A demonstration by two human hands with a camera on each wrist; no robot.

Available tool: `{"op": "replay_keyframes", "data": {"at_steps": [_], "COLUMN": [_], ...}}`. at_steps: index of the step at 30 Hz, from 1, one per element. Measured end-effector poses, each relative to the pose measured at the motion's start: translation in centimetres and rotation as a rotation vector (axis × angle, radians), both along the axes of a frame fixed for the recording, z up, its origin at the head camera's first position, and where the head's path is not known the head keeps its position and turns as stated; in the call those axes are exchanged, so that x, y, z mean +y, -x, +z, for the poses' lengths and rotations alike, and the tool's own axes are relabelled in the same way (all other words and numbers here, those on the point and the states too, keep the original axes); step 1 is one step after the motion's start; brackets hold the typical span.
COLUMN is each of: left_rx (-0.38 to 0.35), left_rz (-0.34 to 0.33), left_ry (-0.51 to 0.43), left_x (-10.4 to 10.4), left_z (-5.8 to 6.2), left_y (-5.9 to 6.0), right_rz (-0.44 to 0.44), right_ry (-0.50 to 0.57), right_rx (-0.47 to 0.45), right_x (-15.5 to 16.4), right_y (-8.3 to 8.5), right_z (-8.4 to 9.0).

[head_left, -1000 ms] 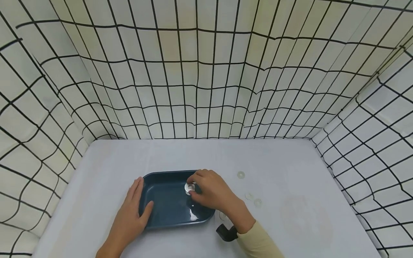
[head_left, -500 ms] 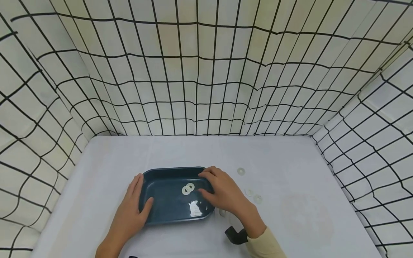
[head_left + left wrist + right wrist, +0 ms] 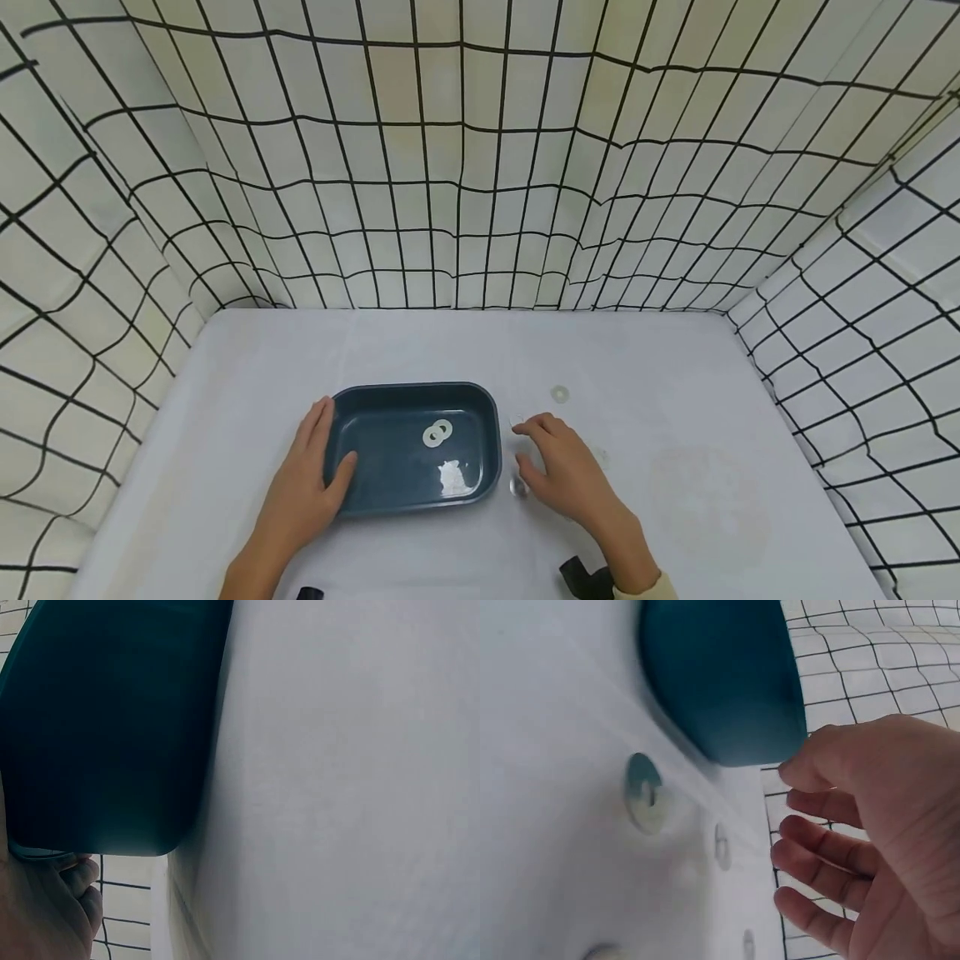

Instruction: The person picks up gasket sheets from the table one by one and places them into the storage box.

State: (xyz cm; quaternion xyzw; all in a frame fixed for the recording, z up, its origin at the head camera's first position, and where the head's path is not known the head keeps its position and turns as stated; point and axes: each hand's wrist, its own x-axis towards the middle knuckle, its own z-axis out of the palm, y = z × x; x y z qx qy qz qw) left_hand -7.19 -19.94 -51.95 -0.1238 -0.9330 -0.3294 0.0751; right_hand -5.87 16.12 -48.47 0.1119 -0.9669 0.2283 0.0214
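Observation:
A dark teal rectangular tray (image 3: 390, 487) sits on the white table, with two pale, overlapping washers (image 3: 432, 437) lying inside it. Along its left side rests my left hand (image 3: 303, 479), fingers straight against the rim and thumb reaching over the inner edge. My right hand (image 3: 566, 467) is just right of the tray, fingers spread and relaxed, with nothing held. A shiny washer (image 3: 518, 487) lies below its thumb, and another washer (image 3: 559, 394) lies beyond the fingers. In the right wrist view a washer (image 3: 643, 793) on the table reflects the tray's teal.
Black netting (image 3: 457, 183) over white cloth walls rises behind and on both sides of the table (image 3: 637, 358). A black elbow-shaped piece (image 3: 585, 579) shows at the right wrist, and a small black piece (image 3: 310, 593) at the bottom edge near the left wrist.
My right hand has let go of a washer inside the tray, leaving two overlapping there, and has moved right, out over the table. The left hand stays at the tray's left side.

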Motion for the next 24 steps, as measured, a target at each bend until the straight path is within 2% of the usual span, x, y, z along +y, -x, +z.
{"op": "replay_keyframes", "data": {"at_steps": [6,11,17,24], "left_rx": [-0.009,-0.011,-0.029,-0.043], "left_rz": [0.006,0.007,0.01,0.006], "left_ry": [0.01,0.006,0.009,0.0], "left_x": [0.1,0.1,0.1,0.1], "left_z": [-0.2,-0.2,-0.2,-0.1], "left_y": [0.2,0.1,0.1,0.1], "right_rz": [-0.024,-0.038,-0.049,-0.037], "right_ry": [-0.033,-0.05,-0.042,-0.061], "right_rx": [-0.036,-0.031,-0.092,-0.11], "right_x": [0.7,0.6,0.1,-0.5], "right_y": [-1.1,-1.5,-1.6,-1.8], "right_z": [-1.9,-3.2,-3.3,-2.9]}}
